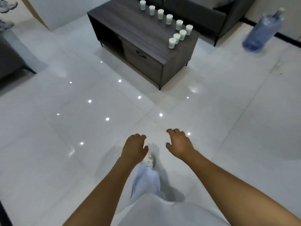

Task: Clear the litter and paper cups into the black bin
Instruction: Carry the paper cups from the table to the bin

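Observation:
Several white paper cups [172, 43] stand in a bent row on the dark wooden coffee table [130, 30] at the far middle of the room. My left hand [134, 148] and my right hand [179, 144] hover over the white tiled floor well short of the table, both with loosely curled fingers and holding nothing. No black bin and no loose litter show in the head view.
A dark sofa [203, 15] sits behind the table. A large blue water bottle [262, 33] stands on the floor at the far right. A dark seat edge [11, 57] is at the left, with shoes [7, 5] above it. My leg and shoe [149, 160] are below my hands.

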A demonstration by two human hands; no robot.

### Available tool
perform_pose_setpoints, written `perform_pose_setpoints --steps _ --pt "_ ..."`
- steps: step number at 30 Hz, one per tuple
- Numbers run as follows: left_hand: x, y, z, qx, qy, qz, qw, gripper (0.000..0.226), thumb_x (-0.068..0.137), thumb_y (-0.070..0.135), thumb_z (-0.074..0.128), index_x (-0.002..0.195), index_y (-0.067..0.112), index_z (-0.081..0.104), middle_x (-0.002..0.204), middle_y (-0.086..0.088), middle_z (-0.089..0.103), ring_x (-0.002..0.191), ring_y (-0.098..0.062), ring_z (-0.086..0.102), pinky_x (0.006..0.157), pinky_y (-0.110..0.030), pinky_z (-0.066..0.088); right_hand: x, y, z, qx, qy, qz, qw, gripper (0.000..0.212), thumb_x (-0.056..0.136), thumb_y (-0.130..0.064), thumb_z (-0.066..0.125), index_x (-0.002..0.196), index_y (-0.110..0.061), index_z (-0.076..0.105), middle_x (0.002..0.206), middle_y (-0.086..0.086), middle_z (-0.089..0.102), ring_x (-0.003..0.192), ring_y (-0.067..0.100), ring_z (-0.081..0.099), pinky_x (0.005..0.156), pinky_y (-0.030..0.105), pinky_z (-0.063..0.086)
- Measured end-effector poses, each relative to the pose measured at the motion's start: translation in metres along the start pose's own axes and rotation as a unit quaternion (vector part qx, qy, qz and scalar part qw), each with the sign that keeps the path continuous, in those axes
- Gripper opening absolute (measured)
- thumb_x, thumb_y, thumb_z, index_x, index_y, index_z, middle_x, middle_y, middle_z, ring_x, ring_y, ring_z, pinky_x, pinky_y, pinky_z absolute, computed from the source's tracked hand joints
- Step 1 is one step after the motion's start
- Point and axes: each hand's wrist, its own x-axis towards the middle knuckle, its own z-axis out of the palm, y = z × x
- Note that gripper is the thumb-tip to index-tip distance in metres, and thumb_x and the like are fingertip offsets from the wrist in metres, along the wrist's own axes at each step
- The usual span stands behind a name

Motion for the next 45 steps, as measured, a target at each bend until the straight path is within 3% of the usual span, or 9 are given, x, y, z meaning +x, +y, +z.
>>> perform_pose_setpoints --steps 9,17,29,36,45 --pt "0.204 0.03 -0.098 0.02 -0.011 0.059 0.998 0.043 0.094 0.031 0.05 0.133 0.014 0.047 0.125 -0.008 0.055 0.117 -0.025 0.048 0.096 -0.03 0.039 0.154 0.026 -0.113 0.052 0.036 0.055 0.996 0.055 0.092 -0.027 0.05 0.144 -0.019 0.033 0.137 0.007 0.044 0.118 0.028 0.045 0.09 0.036 0.044" --pt "0.365 0.095 -0.151 0.012 -0.009 0.087 0.996 0.046 0.094 0.031 0.05 0.136 0.015 0.045 0.127 -0.007 0.054 0.119 -0.023 0.047 0.098 -0.028 0.038 0.274 0.094 -0.202 0.074 0.042 0.078 0.993 0.057 0.092 -0.027 0.052 0.145 -0.02 0.031 0.139 0.007 0.042 0.122 0.028 0.043 0.092 0.037 0.043" --pt "0.596 0.212 -0.216 -0.038 0.013 0.023 0.999 0.044 0.092 0.033 0.056 0.133 0.017 0.05 0.131 -0.006 0.055 0.12 -0.024 0.05 0.101 -0.032 0.041 0.473 0.215 -0.362 0.055 0.033 0.045 0.997 0.058 0.093 -0.027 0.054 0.145 -0.02 0.031 0.141 0.006 0.042 0.124 0.027 0.043 0.094 0.035 0.043" --pt "0.713 0.21 -0.25 -0.058 -0.013 -0.018 0.998 0.038 0.091 0.03 0.055 0.126 0.016 0.054 0.124 -0.007 0.057 0.114 -0.025 0.05 0.095 -0.032 0.044 0.603 0.229 -0.425 0.034 0.01 0.02 0.999 0.054 0.093 -0.027 0.054 0.142 -0.018 0.034 0.138 0.009 0.043 0.122 0.029 0.043 0.095 0.037 0.045" --pt "0.863 0.192 -0.304 -0.075 -0.031 -0.073 0.994 0.04 0.092 0.029 0.053 0.13 0.016 0.051 0.128 -0.009 0.052 0.121 -0.027 0.044 0.101 -0.035 0.04 0.761 0.222 -0.49 0.012 -0.029 0.016 0.999 0.046 0.093 -0.026 0.054 0.134 -0.014 0.038 0.134 0.011 0.044 0.12 0.03 0.042 0.092 0.039 0.043"
